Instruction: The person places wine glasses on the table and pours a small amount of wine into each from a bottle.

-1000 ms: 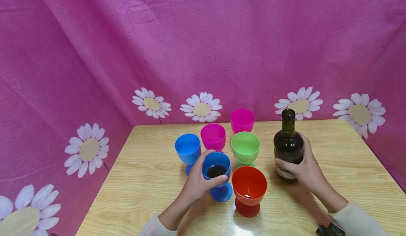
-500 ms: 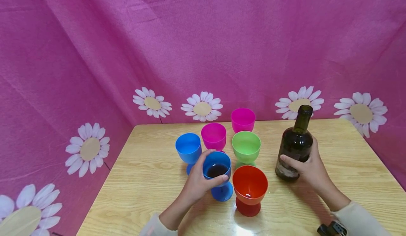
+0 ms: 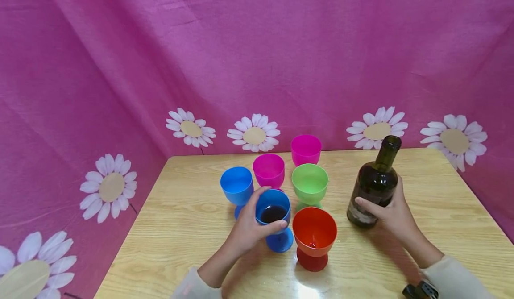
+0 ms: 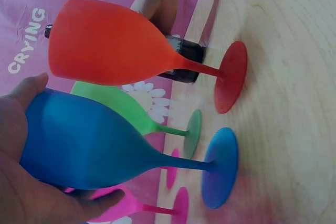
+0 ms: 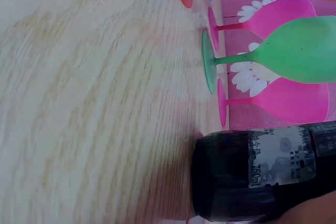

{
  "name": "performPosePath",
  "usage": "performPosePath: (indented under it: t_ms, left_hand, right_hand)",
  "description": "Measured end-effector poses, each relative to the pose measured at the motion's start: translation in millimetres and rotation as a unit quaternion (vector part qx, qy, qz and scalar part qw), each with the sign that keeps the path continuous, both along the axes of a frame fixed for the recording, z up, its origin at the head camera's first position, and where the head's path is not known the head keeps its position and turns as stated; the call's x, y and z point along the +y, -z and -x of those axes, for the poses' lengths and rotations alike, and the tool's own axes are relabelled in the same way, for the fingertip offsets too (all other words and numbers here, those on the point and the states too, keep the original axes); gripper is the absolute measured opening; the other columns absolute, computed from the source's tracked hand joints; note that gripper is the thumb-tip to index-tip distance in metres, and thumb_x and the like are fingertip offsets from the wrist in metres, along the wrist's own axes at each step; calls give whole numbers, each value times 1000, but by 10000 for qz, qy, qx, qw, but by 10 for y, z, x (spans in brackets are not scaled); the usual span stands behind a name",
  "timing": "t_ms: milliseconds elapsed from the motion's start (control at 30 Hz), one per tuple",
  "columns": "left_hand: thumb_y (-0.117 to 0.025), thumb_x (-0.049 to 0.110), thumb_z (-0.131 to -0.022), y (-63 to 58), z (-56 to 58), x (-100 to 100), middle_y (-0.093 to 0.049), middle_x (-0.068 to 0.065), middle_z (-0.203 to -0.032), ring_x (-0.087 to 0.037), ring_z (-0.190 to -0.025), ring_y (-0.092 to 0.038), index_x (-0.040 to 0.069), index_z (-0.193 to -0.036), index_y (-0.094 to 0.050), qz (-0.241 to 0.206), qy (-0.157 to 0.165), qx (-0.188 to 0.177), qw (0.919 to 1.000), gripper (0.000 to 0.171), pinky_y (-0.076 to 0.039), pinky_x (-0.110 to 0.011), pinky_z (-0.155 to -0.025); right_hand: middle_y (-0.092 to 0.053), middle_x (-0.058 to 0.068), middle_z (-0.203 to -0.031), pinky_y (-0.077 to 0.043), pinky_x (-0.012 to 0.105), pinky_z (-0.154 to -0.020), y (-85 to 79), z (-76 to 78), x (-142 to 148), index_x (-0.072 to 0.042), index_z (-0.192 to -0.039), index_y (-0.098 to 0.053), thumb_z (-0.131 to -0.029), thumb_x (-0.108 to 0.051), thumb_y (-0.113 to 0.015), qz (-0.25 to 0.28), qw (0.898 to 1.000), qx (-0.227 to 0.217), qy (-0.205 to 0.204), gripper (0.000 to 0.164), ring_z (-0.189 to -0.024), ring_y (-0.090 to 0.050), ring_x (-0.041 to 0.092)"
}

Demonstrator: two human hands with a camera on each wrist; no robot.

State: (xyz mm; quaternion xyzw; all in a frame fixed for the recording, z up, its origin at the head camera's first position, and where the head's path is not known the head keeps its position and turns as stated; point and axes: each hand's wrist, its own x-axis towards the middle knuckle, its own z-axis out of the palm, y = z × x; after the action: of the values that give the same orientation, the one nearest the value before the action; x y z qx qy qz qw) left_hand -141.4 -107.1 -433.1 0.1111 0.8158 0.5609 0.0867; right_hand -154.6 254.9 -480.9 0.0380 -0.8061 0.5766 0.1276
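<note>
My left hand [image 3: 250,227] grips the bowl of a blue goblet [image 3: 279,241], thumb on the near side and fingers round the far side. Dark liquid [image 3: 273,213] lies in that goblet, whose foot is on the table. A dark green glass bottle [image 3: 371,189] is in my right hand [image 3: 395,212], tilted with its neck leaning right. The bottle's label [image 5: 281,156] shows in the right wrist view. A red goblet [image 3: 314,232] stands between the two hands, close to the blue goblet, with a small drop of liquid in its bowl.
Behind stand a green goblet [image 3: 309,183], a second blue goblet [image 3: 237,186], a pink goblet [image 3: 268,169] and another pink one [image 3: 306,149]. A black object [image 3: 420,290] is by the right sleeve. Pink cloth [image 3: 281,58] with daisies hangs behind the wooden table [image 3: 172,227].
The bottle has gone from upright to tilted, its neck swinging right, with the right hand holding it. The left hand stays on the blue goblet. The head view has shifted slightly.
</note>
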Motion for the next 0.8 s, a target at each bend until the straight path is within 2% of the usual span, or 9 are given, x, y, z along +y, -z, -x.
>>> performPosePath:
  t_ms: [200,400,533,667,800]
  left_hand:
    - [-86,42,-81,-83,1,-3,-41,-7,-159,-39,-146,-37,30,-159,-35,438,-71,-142,9989,94,-51,-65,-98]
    - [-89,42,-79,-205,-20,23,-38,-7,-162,-38,-148,-35,28,-161,-34,948,-66,148,9954,99,-52,-65,-98]
    - [-90,45,-76,-359,-73,44,-37,-7,-162,-35,-148,-36,26,-162,-32,1436,-102,550,9881,105,-53,-63,-97]
    - [-91,45,-75,-546,-206,120,-36,-5,-163,-31,-149,-35,25,-162,-31,1678,-144,1220,9781,108,-54,-59,-97]
    - [-91,46,-75,-676,-386,266,-34,0,-164,-25,-148,-36,26,-164,-28,1534,227,1667,9737,111,-54,-53,-101]
  right_hand:
    - [-39,8,-148,-36,10,-92,1,7,-3,-30,-162,-6,-91,-10,-79,-84,9999,-60,8,103,-121,-44,1]
    - [-37,10,-150,-36,10,-92,-4,4,-4,-31,-162,-5,-92,-12,-79,-126,9999,-96,57,104,-122,-43,2]
    - [-38,10,-149,-36,11,-93,-8,9,-9,-31,-162,-5,-92,-13,-79,-142,9998,-111,61,103,-121,-43,2]
    - [-37,11,-151,-36,14,-95,-16,2,-7,-32,-162,-4,-92,-14,-79,-142,9997,-173,65,104,-122,-42,1]
    - [-34,14,-153,-35,17,-99,-29,-18,1,-33,-162,-2,-93,-16,-78,-143,9995,-277,65,104,-124,-41,1]
